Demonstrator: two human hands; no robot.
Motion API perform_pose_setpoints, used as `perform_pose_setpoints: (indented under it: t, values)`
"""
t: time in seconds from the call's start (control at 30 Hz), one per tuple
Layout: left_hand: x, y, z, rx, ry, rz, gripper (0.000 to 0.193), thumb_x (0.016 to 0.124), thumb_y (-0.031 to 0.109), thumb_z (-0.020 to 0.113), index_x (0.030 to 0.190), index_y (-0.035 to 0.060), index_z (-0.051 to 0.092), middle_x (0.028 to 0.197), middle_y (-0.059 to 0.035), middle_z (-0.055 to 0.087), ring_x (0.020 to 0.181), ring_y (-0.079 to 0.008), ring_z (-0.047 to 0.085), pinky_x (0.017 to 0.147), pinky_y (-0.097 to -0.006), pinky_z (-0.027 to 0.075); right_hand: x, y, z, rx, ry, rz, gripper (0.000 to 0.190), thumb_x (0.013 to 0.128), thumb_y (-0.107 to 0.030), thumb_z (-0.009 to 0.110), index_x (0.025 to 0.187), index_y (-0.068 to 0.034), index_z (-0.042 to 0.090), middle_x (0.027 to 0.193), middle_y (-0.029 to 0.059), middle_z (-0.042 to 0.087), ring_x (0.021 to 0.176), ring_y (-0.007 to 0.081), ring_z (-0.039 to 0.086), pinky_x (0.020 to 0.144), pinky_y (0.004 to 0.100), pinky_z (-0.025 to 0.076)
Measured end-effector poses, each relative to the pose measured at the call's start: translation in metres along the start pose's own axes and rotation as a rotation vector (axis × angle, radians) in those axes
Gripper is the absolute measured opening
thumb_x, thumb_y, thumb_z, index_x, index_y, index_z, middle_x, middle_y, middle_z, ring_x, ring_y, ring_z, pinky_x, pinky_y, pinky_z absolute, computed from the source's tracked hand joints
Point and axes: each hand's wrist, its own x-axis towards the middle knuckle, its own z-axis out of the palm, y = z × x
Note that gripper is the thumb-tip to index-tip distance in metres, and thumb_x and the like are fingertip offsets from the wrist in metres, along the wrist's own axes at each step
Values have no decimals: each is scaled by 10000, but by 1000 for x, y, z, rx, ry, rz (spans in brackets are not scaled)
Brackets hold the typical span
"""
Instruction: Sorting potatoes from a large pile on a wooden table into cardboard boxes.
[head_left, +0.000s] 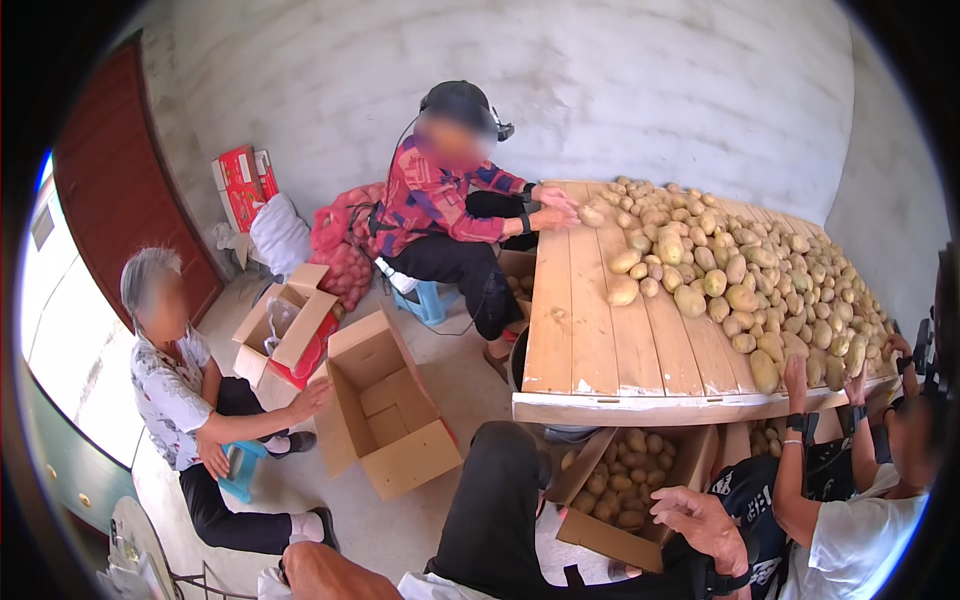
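Observation:
My right hand (694, 521) is raised beside an open cardboard box of potatoes (626, 476), palm down, with its fingers loosely bent and apart and nothing seen in it. At the bottom edge, my left hand (341, 576) shows only in part, near a dark wristband; its fingers are hidden. In front of me stands a wooden plank table (592, 330) with a big heap of potatoes (742, 270) spread over its right and far parts. Several potatoes lie near its far left corner.
A person in a patterned shirt (435, 199) reaches to potatoes at the table's far side. At right, a person in white (862, 532) handles potatoes. Another person (169, 397) sits at left, a hand by an empty cardboard box (386, 405). Red mesh sacks (349, 255) stand behind.

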Motion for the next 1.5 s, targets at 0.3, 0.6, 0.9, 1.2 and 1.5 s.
perform_pose_setpoints:
  t: [0.3,0.6,0.9,1.2,1.5]
  values:
    - [-15,40,10,58,-75,424,278,1055,167,633,1246,-28,688,1128,-174,710,1054,-329,706,885,-446,553,-41,8,25,174,-150,-61,397,1056,-109,641,1428,-1,556,1223,161,716,1126,233,696,1018,352,524]
    - [-46,19,-1,686,903,586,295,1114,250,519,1069,7,679,803,-157,739,737,-302,735,1002,-479,496,-131,31,59,625,-156,-125,709,985,-428,705,1459,66,521,1347,169,642,1199,228,629,1026,363,491]
    - [-15,-28,-36,445,1166,160,272,1090,192,556,1117,-47,685,845,-153,719,832,-299,722,970,-405,527,-196,46,63,427,-247,301,430,1026,-307,677,1332,-7,635,1141,128,751,1011,191,713,814,277,481]
    - [47,-76,-13,121,68,-364,287,1037,123,617,1304,38,679,1256,-107,710,1154,-277,665,1025,-389,501,-188,38,58,472,-96,270,401,1051,-259,627,1354,3,614,1102,92,742,995,176,693,846,286,499]
    - [44,-38,31,105,63,-19,244,1001,102,700,1229,14,702,1194,-143,712,1168,-338,671,1074,-475,453,-177,35,60,461,-156,285,485,1030,-306,672,1394,3,581,1149,106,723,1049,196,683,907,309,517]
